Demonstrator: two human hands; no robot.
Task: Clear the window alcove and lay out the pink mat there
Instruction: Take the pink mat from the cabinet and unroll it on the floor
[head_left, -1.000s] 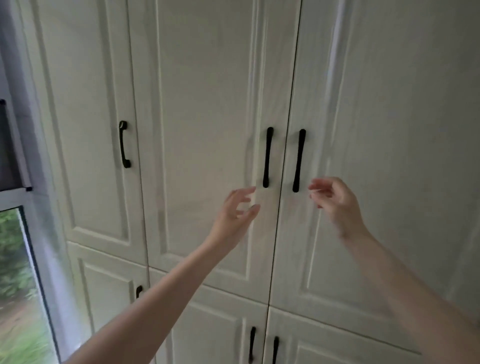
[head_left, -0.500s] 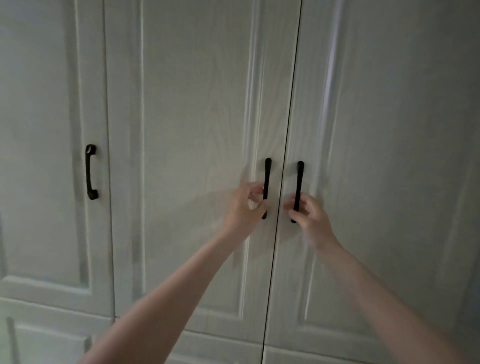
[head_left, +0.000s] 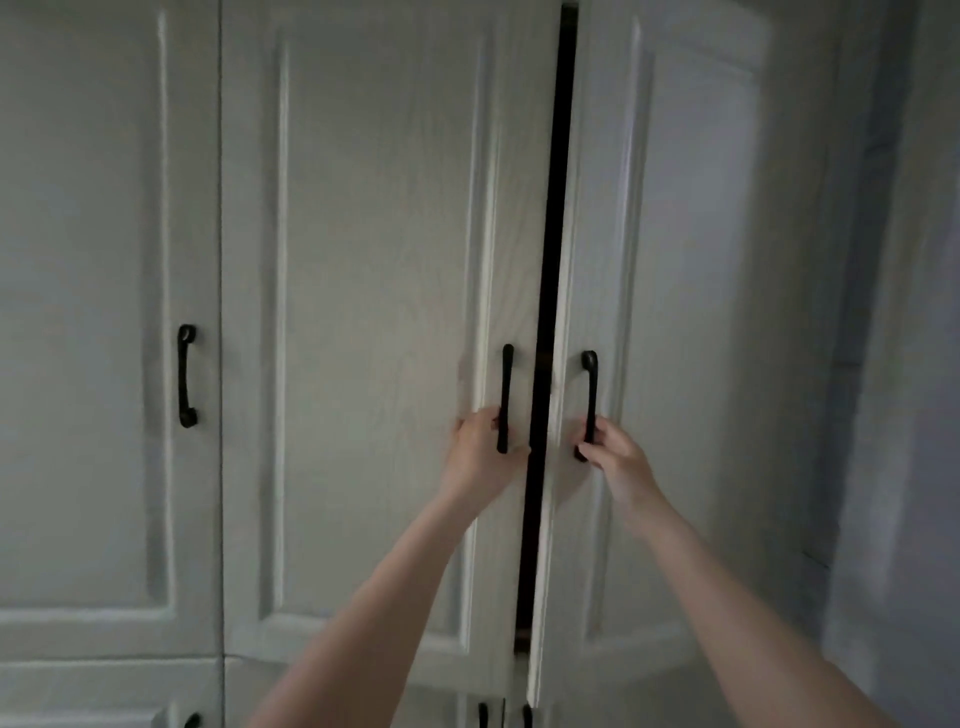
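No pink mat anywhere in view, just white cupboard doors. Since half a second ago the two middle doors have parted, dark gap (head_left: 550, 260) between them. Left hand (head_left: 480, 457) grips the left door handle (head_left: 505, 397) near its bottom end, right hand (head_left: 618, 457) grips the right door handle (head_left: 591, 400).

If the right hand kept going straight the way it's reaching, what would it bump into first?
The right hand already grips the black handle, so next it would likely meet the white cupboard door right behind it. The dark gap lies to its left, out of its line.
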